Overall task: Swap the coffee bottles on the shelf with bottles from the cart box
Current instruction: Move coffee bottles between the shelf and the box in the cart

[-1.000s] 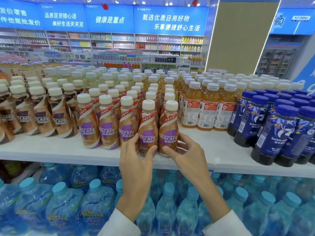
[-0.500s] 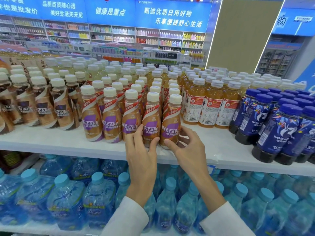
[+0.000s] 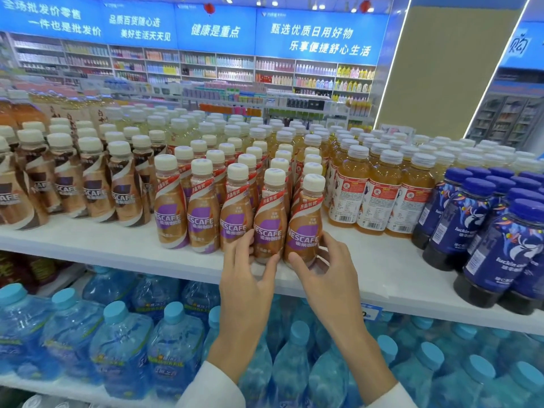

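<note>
I saw white sleeves [image 3: 212, 390] lowest in view, over blue-capped water bottles [image 3: 117, 348] packed under the shelf [image 3: 103, 245]. Both hands reached to the shelf's front edge. The left hand [image 3: 244, 278] gripped the fourth bottle [image 3: 269, 228] of the front coffee row [image 3: 203, 219]. Its fingers curled round the bottle's left side, and its thumb pressed low on the right. The right hand [image 3: 326, 275] gripped the fifth bottle [image 3: 306, 228], with the thumb on its front and the fingers wrapped round its right side. Both bottles were upright and touching. I could not tell whether their bases rested on the shelf. Further coffee rows stood behind them. On the shelf's left part stood brown bottles [image 3: 94, 184]. On its right part stood tea bottles [image 3: 379, 198], then dark blue bottles [image 3: 500, 245]. Beyond the shelf, stocked wall racks [image 3: 235, 66] ran under blue signs [image 3: 321, 33].
</note>
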Motion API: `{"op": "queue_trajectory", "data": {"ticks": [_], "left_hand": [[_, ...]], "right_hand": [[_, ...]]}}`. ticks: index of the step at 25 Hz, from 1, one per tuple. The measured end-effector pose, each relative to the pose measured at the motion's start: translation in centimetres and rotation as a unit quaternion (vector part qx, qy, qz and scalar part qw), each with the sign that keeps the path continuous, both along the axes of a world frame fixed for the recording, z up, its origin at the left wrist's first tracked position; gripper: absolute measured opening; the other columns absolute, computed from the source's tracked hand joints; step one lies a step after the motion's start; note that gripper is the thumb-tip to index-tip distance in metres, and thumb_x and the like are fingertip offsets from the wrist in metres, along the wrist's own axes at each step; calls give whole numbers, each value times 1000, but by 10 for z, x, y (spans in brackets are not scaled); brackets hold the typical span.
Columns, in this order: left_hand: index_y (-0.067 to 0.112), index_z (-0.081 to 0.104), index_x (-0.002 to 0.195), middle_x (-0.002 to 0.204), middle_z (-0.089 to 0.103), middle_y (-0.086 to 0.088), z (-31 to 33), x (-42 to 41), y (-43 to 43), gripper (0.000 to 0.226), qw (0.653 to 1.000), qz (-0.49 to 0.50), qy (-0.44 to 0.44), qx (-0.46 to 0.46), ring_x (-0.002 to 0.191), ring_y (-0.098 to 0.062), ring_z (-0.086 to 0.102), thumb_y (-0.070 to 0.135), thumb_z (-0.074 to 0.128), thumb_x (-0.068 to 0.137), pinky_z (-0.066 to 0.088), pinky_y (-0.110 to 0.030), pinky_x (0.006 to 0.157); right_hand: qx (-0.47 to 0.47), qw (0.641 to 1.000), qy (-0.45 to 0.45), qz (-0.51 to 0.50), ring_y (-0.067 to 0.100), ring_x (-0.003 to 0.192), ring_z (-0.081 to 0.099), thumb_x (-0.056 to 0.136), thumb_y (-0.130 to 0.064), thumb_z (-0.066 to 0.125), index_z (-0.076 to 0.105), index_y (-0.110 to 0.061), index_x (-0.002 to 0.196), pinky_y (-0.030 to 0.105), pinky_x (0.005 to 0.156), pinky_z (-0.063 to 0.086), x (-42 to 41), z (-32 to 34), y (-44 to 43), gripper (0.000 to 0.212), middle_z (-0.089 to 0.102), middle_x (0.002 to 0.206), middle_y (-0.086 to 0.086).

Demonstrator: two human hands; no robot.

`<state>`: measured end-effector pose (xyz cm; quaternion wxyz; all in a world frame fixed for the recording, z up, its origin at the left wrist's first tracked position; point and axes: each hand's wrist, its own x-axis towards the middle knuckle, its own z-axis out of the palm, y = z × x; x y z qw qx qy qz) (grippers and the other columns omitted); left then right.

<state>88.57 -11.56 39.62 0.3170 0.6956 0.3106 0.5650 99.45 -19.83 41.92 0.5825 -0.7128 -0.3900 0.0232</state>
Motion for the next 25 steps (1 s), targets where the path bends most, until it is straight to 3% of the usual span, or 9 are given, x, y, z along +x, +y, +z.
{"op": "queue_trajectory", "data": {"ticks": [3,8,11,14,16,18,21,25], "left_hand": [[25,57,131,118,58,18,-5,-18,9,51,999,-38,18,-10,108,2,60,28,79,86,51,-18,94],[30,66,114,110,70,16,15,-52,22,33,990,-132,-7,-55,103,-4,67,28,81,84,57,-29,91],[28,69,103,102,73,12,24,-95,42,25,989,-98,-73,-86,98,-12,69,28,82,81,58,-36,89],[27,57,119,123,62,10,38,-130,89,60,985,-66,-111,-113,112,-8,61,38,87,68,51,-33,99],[30,39,143,144,47,11,46,-137,125,102,981,-125,-49,-137,130,-3,48,52,92,59,40,-30,110],[36,23,154,151,39,19,57,-132,151,130,969,-197,22,-146,134,5,42,67,91,47,37,-32,113],[41,24,153,139,49,29,71,-117,166,132,959,-242,79,-123,120,10,53,63,93,43,45,-32,104],[36,46,141,119,65,22,74,-106,166,104,963,-233,60,-118,97,12,65,31,96,50,51,-15,83]], "right_hand": [[-16,1000,-1,-4,3,115,56,85,-46,75,45,-31,141,25,97,50,1,-2,2,66,50,127,-15],[-14,999,10,-27,4,113,57,84,-35,78,45,-33,140,31,97,52,-13,4,8,65,55,130,-12],[1,998,54,-43,0,111,59,80,-35,82,45,-39,132,20,89,51,-25,2,12,64,57,124,-20],[20,995,85,-56,-7,108,57,75,-35,86,44,-37,130,14,84,47,-29,8,16,69,58,124,-19],[32,993,101,-44,-3,116,56,68,-42,88,44,-31,138,22,93,48,-25,16,17,83,57,132,-15],[29,994,105,-19,0,120,56,60,-49,89,39,-30,146,22,94,48,-20,28,20,101,55,137,-15],[28,993,113,17,-4,103,66,58,-40,90,43,-30,143,16,76,55,-17,50,28,97,62,126,-16],[22,992,118,33,-8,91,68,57,-23,93,48,-34,132,13,66,55,-10,55,38,88,67,111,-19]]}}
